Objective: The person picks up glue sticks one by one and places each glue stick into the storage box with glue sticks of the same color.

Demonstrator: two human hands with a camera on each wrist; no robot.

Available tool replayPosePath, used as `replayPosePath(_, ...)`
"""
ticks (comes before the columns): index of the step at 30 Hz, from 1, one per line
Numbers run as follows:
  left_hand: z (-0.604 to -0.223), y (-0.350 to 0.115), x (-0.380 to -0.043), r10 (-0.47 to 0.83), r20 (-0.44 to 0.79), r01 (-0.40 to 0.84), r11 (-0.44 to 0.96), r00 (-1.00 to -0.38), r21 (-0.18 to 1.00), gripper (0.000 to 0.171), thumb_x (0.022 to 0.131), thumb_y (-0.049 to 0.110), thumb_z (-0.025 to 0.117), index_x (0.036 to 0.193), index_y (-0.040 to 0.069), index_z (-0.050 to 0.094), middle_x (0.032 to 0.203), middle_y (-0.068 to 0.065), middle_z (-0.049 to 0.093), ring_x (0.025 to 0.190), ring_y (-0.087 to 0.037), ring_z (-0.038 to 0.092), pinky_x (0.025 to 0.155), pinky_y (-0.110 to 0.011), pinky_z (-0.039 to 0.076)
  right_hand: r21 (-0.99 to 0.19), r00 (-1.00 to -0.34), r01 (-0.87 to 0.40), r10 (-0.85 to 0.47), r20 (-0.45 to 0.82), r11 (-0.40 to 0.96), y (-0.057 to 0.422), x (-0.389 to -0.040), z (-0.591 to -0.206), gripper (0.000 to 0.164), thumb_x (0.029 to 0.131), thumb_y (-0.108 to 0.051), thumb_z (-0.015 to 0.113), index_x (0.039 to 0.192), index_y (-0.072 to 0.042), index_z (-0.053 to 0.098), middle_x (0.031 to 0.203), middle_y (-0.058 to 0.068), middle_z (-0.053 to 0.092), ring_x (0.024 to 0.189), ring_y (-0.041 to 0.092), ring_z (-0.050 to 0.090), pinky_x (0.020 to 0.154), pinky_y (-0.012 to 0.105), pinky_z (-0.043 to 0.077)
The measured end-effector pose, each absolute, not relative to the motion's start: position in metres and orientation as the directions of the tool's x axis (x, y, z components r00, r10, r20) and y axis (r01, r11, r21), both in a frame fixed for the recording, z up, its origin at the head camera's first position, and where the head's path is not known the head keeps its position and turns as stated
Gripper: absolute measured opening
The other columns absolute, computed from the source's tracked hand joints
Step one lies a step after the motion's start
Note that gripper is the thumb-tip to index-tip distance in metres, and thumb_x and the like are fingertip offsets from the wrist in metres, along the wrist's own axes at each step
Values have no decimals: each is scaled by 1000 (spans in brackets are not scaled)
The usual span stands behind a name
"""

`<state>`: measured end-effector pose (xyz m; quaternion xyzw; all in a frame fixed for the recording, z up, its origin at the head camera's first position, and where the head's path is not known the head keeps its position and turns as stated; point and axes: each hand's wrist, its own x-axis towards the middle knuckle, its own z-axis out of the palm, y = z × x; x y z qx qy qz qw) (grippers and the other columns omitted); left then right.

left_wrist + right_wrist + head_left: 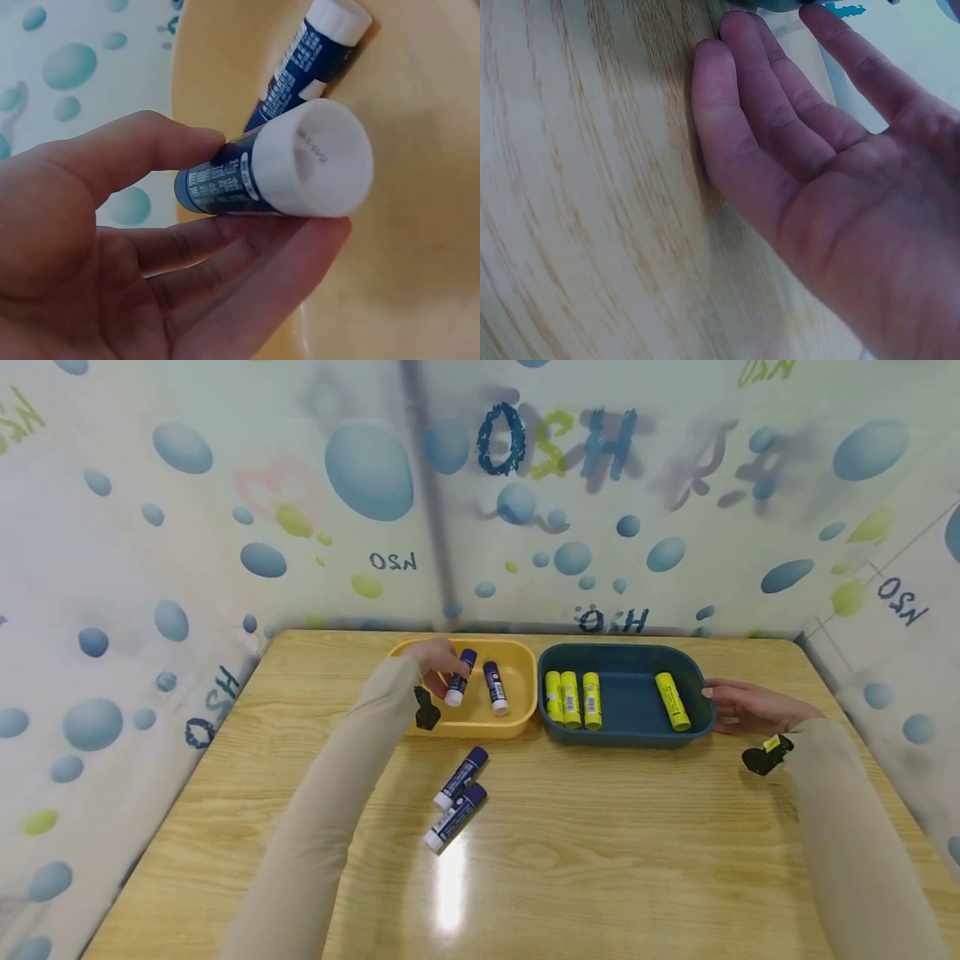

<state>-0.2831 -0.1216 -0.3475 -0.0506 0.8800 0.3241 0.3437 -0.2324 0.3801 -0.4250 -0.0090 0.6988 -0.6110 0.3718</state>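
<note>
My left hand (437, 662) pinches a dark blue glue stick (225, 176) with a white end between thumb and fingers, over the yellow tray (525, 693). A second blue glue stick (496, 688) lies inside that tray, to the right of the held one. At the right end of the dark blue tray (622, 737), my right hand (753, 706) has its fingertips right at the rim. Its fingers are loosely bent around nothing, low beside the tabletop in the right wrist view. Several yellow glue sticks (592, 701) lie in the dark blue tray, most toward its left end.
Two more blue glue sticks (456, 817) lie side by side on the wooden table (600, 860), in front of the yellow tray. The two trays stand next to each other near the back edge. A patterned curtain (525, 543) hangs behind the table.
</note>
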Motion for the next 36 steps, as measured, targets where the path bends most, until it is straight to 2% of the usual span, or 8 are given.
replayPosePath(7, -358, -117, -291, 110, -654, -314, 809, -749, 496, 32, 94, 22, 64, 116, -1, 58, 106, -18, 64, 82, -25, 67, 74, -34, 56, -858, -729, 450, -454, -513, 246, 379, -231, -424, 67, 105, -28, 40, 150, 2, 1, 112, -6, 59, 104, 9, 58, 91, 32, 48)
replayPosePath(16, -385, -107, -312, 85, -636, -248, 875, -767, 415, 39, 92, 25, 66, 120, -2, 61, 100, -14, 68, 85, -21, 66, 71, -26, 54, -856, -724, 449, -458, -516, 256, 379, -232, -425, 69, 105, -29, 39, 151, 3, -4, 112, -6, 59, 103, 9, 58, 90, 31, 48)
replayPosePath(20, -391, -100, -317, 78, -667, -206, 919, -741, 336, 40, 94, 27, 63, 121, -2, 63, 108, -15, 69, 98, -22, 63, 81, -29, 52, -859, -726, 440, -459, -511, 261, 380, -233, -426, 72, 105, -30, 40, 150, 4, -5, 113, -6, 59, 103, 8, 58, 91, 31, 48)
replayPosePath(23, -418, -105, -343, 92, -688, -188, 928, -720, 321, 42, 87, 31, 70, 113, -1, 67, 101, -13, 71, 93, -22, 65, 79, -31, 53, -861, -729, 438, -457, -509, 260, 380, -233, -427, 72, 105, -30, 40, 150, 4, -4, 113, -6, 59, 103, 9, 58, 91, 31, 48)
replayPosePath(26, -453, -113, -375, 146, -700, -137, 933, -699, 332, 48, 75, 42, 80, 97, 0, 71, 87, -9, 72, 80, -18, 67, 69, -28, 54, -857, -735, 446, -441, -516, 259, 380, -233, -427, 71, 105, -30, 40, 150, 3, -2, 112, -6, 59, 103, 9, 58, 91, 31, 48)
replayPosePath(29, -438, -104, -362, 152, -694, -100, 946, -704, 308, 50, 79, 45, 77, 100, 0, 72, 91, -9, 72, 87, -18, 66, 75, -27, 53, -851, -740, 457, -420, -526, 260, 380, -233, -427, 71, 104, -30, 41, 151, 2, -1, 111, -5, 59, 102, 9, 58, 91, 32, 48)
replayPosePath(32, -386, -88, -314, 108, -670, -113, 954, -735, 278, 48, 92, 38, 64, 117, -3, 65, 108, -12, 69, 101, -20, 62, 85, -28, 50, -847, -744, 463, -406, -531, 259, 380, -233, -427, 68, 104, -30, 41, 151, 1, 2, 111, -4, 59, 102, 9, 58, 91, 32, 48)
replayPosePath(36, -379, -85, -310, 118, -667, -127, 943, -736, 307, 47, 93, 35, 63, 120, -3, 63, 107, -13, 69, 96, -19, 65, 81, -27, 51, -856, -739, 448, -432, -516, 256, 381, -233, -427, 64, 105, -29, 41, 149, 2, 6, 111, -4, 60, 103, 9, 58, 90, 31, 48)
